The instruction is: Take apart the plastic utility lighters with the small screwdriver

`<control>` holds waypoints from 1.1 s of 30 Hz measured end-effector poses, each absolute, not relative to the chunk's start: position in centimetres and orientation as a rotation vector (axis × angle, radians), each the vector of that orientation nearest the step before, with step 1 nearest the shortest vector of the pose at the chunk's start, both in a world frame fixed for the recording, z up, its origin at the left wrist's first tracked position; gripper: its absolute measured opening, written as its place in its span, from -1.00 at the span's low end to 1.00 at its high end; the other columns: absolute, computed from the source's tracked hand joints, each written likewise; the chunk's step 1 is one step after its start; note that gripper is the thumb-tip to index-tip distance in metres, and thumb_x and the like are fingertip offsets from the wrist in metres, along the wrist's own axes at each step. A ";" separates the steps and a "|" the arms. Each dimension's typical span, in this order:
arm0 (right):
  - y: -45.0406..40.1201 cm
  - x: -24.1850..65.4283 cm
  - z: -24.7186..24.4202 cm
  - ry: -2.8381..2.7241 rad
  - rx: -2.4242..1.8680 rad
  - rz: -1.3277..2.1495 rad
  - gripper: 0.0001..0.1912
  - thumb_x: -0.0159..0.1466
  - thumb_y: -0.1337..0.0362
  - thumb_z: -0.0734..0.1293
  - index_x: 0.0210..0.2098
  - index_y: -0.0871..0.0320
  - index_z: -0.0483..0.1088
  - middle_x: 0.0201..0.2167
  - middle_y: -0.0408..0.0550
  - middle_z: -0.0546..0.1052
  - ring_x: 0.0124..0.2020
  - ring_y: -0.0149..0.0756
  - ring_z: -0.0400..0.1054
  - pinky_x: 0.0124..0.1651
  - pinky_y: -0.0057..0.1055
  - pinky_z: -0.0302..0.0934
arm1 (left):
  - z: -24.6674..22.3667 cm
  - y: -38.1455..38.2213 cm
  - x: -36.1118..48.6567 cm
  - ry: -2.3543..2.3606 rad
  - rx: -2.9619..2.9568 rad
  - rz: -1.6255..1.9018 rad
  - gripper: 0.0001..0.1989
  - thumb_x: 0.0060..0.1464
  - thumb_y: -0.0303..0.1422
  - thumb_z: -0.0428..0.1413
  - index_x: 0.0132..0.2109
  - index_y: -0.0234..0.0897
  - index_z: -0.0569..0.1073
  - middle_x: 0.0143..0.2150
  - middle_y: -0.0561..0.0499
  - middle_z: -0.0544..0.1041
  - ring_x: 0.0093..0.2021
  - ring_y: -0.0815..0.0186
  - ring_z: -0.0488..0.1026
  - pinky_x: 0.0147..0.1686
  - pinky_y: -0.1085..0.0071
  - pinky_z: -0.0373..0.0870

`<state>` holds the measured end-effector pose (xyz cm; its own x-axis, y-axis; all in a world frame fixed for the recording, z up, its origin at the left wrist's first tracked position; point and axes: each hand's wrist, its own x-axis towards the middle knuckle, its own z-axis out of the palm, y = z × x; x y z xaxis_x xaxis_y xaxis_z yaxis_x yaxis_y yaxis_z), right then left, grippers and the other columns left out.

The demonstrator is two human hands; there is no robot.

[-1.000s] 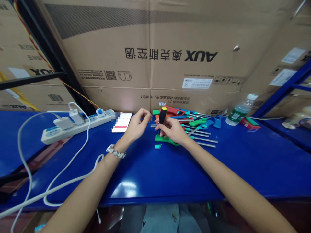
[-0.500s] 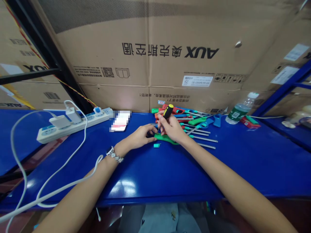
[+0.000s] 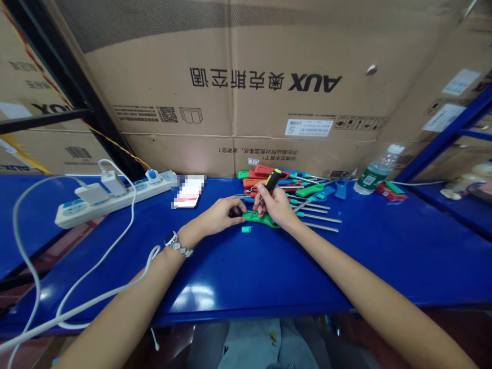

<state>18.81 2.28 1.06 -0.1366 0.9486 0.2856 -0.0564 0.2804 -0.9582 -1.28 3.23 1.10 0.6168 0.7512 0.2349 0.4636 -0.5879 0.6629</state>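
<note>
A green lighter-like handle (image 3: 263, 219) lies on the blue table, its left end pinched between the thumb and fingers of my left hand (image 3: 225, 215). My right hand (image 3: 277, 206) grips a yellow-and-black screwdriver (image 3: 272, 179), tilted with its shaft pointing down at the green handle. Whether the tip touches the handle is too small to tell. Just below lies a small teal piece (image 3: 246, 229). Behind and right of my hands is a pile of red, green and blue handled tools with metal rods (image 3: 322, 226).
At the left, a white power strip (image 3: 115, 198) carries plugs and looping white cables. A phone (image 3: 189, 192) lies beside it. A water bottle (image 3: 378, 170) and a small red box (image 3: 391, 191) stand at the right. Large cardboard (image 3: 261, 113) rises behind the blue table (image 3: 269, 277).
The screwdriver and my right hand have shifted slightly right along the green handle, showing more of its left part. My left hand keeps its hold. The whole view has shifted a little.
</note>
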 end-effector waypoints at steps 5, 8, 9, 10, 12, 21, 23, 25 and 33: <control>2.2 18.4 2.1 -1.514 -0.881 1.007 -0.54 0.30 -0.17 0.34 -0.11 0.08 0.29 -0.52 -0.25 0.43 -0.66 -0.44 0.28 -0.64 -0.47 0.25 | 0.8 3.2 -1.0 0.917 2.256 0.698 -0.77 0.03 -0.37 0.30 -0.14 -0.26 0.52 -0.22 -0.01 0.56 -0.29 0.27 0.46 -0.26 0.33 0.40; 2.2 18.0 2.7 -1.604 -0.909 0.918 -0.58 0.33 -0.15 0.33 -0.12 0.07 0.33 -0.51 -0.21 0.45 -0.63 -0.42 0.30 -0.59 -0.45 0.24 | 0.4 3.2 -0.8 0.905 2.278 0.701 -0.77 0.04 -0.33 0.31 -0.13 -0.26 0.54 -0.24 -0.02 0.55 -0.31 0.27 0.45 -0.26 0.32 0.41; 2.2 17.8 2.9 -1.622 -0.920 0.888 -0.58 0.33 -0.14 0.33 -0.13 0.08 0.35 -0.50 -0.19 0.46 -0.60 -0.39 0.33 -0.56 -0.43 0.25 | 0.3 3.2 -0.7 0.905 2.292 0.695 -0.76 0.05 -0.32 0.31 -0.13 -0.26 0.55 -0.25 -0.02 0.54 -0.31 0.27 0.44 -0.26 0.31 0.41; 2.2 17.7 2.9 -1.637 -0.929 0.864 -0.59 0.33 -0.14 0.33 -0.13 0.08 0.36 -0.48 -0.17 0.47 -0.57 -0.37 0.36 -0.54 -0.42 0.26 | 0.2 3.2 -0.7 0.906 2.304 0.690 -0.76 0.06 -0.31 0.31 -0.12 -0.26 0.56 -0.25 -0.02 0.54 -0.31 0.27 0.44 -0.26 0.30 0.42; 2.2 17.6 2.9 -1.659 -0.932 0.842 -0.60 0.33 -0.11 0.34 -0.13 0.09 0.38 -0.46 -0.14 0.49 -0.50 -0.32 0.41 -0.50 -0.40 0.28 | 0.1 3.1 -0.6 0.906 2.318 0.677 -0.76 0.08 -0.30 0.30 -0.10 -0.27 0.56 -0.26 -0.03 0.53 -0.32 0.26 0.44 -0.26 0.29 0.42; 2.0 17.5 2.7 -1.682 -0.936 0.845 -0.61 0.33 -0.12 0.34 -0.14 0.08 0.38 -0.47 -0.13 0.49 -0.46 -0.26 0.45 -0.47 -0.37 0.31 | 0.3 3.1 -0.5 0.906 2.315 0.687 -0.77 0.06 -0.32 0.30 -0.12 -0.26 0.55 -0.29 0.00 0.53 -0.34 0.27 0.44 -0.26 0.30 0.43; 2.1 17.6 2.6 -1.689 -0.939 0.845 -0.61 0.33 -0.12 0.34 -0.14 0.08 0.38 -0.47 -0.13 0.49 -0.47 -0.25 0.44 -0.46 -0.35 0.32 | 0.2 3.1 -0.5 0.900 2.310 0.696 -0.77 0.06 -0.32 0.30 -0.12 -0.26 0.55 -0.29 0.00 0.53 -0.35 0.28 0.44 -0.27 0.31 0.43; 2.1 17.6 2.6 -1.699 -0.944 0.852 -0.61 0.33 -0.12 0.34 -0.14 0.07 0.39 -0.48 -0.13 0.48 -0.48 -0.25 0.43 -0.47 -0.34 0.32 | 0.1 3.1 -0.5 0.896 2.309 0.707 -0.77 0.05 -0.32 0.30 -0.13 -0.26 0.55 -0.29 0.01 0.52 -0.35 0.29 0.44 -0.28 0.33 0.42; 2.0 17.6 2.7 -1.699 -0.924 0.846 -0.60 0.32 -0.12 0.35 -0.14 0.08 0.39 -0.44 -0.11 0.51 -0.45 -0.26 0.45 -0.46 -0.36 0.33 | 0.2 3.1 -0.5 0.931 2.333 0.667 -0.75 0.09 -0.31 0.28 -0.08 -0.25 0.55 -0.26 -0.02 0.55 -0.32 0.25 0.47 -0.28 0.31 0.41</control>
<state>17.58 1.99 2.70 -0.2242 0.8772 0.4245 0.1900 0.4666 -0.8638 -0.47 3.09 0.15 0.6398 0.7292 0.2429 0.4642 -0.6185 0.6341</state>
